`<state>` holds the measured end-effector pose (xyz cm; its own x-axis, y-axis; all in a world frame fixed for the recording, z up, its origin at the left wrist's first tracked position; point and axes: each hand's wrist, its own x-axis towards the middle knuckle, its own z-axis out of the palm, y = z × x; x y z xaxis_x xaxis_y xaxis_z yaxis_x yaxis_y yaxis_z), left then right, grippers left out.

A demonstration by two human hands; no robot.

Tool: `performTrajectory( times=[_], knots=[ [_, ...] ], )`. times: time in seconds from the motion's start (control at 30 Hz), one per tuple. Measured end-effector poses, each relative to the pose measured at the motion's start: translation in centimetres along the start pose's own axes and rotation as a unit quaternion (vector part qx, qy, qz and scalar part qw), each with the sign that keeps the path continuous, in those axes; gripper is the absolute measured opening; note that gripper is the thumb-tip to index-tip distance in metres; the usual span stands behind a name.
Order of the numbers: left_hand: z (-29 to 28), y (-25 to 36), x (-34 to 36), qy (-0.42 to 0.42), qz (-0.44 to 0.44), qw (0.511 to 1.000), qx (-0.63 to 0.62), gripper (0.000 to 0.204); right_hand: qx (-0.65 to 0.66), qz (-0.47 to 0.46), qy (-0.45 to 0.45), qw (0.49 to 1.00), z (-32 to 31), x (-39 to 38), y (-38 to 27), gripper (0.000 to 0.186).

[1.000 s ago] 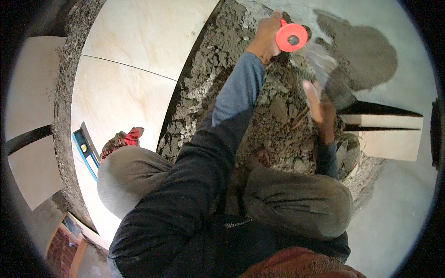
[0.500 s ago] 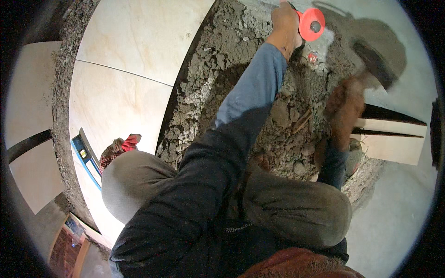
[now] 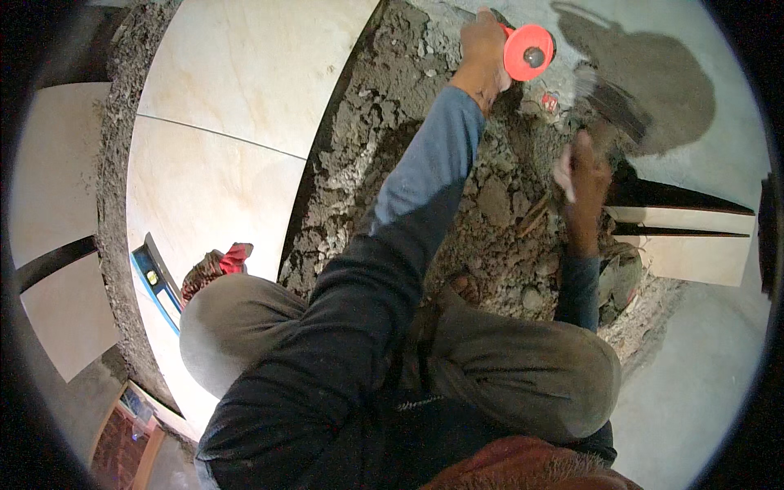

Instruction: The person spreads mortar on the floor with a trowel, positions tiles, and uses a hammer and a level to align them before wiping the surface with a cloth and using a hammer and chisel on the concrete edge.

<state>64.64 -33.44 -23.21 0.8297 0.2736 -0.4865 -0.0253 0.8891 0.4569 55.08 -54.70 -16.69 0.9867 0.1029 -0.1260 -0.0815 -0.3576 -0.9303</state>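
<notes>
My left hand [image 3: 483, 51] is closed round a chisel with an orange-red round hand guard [image 3: 519, 59]; its dark striking end shows in the middle of the guard. The chisel's tip is hidden, close to the foot of the grey wall. In my right hand [image 3: 586, 175] is a hammer [image 3: 618, 109], smeared by motion, its head to the right of the guard and apart from it. Broken mortar and rubble [image 3: 494, 200] lie below both hands. A small red and white scrap [image 3: 550, 103] sits in the rubble between them.
Large cream tiles [image 3: 220, 175] cover the floor on my left, with a blue spirit level [image 3: 157, 282] and a red patterned cloth [image 3: 214, 269] on them. Cut tile pieces [image 3: 694, 257] lie at the right near the grey wall [image 3: 694, 188]. My knees flank the rubble.
My left hand and the chisel have shifted left and slightly nearer. My right hand has swung the hammer leftward toward the chisel's guard.
</notes>
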Motion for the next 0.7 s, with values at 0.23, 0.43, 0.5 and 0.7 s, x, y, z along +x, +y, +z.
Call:
performTrajectory(
  times=[0.23,0.43,0.5,0.7],
  knots=[
    [1.2,-0.9,0.6,-0.011,0.018,0.998,-0.058,0.033,0.203,-0.249,-0.066,0.945,-3.6,0.8,-6.1,0.046],
    [0.3,-1.5,1.3,0.084,0.015,0.996,-0.017,0.046,-0.078,0.016,-0.128,0.988,1.0,3.3,2.4,0.043],
    [-0.5,-1.3,1.9,0.112,0.03,0.993,0.026,0.051,-0.115,0.057,-0.112,0.985,0.7,1.8,2.6,0.04],
    [-4.3,-4.9,-0.5,0.1,0.098,0.981,0.136,0.048,0.024,0.012,-0.035,0.999,-2.5,-0.5,1.0,0.031]
  ],
)
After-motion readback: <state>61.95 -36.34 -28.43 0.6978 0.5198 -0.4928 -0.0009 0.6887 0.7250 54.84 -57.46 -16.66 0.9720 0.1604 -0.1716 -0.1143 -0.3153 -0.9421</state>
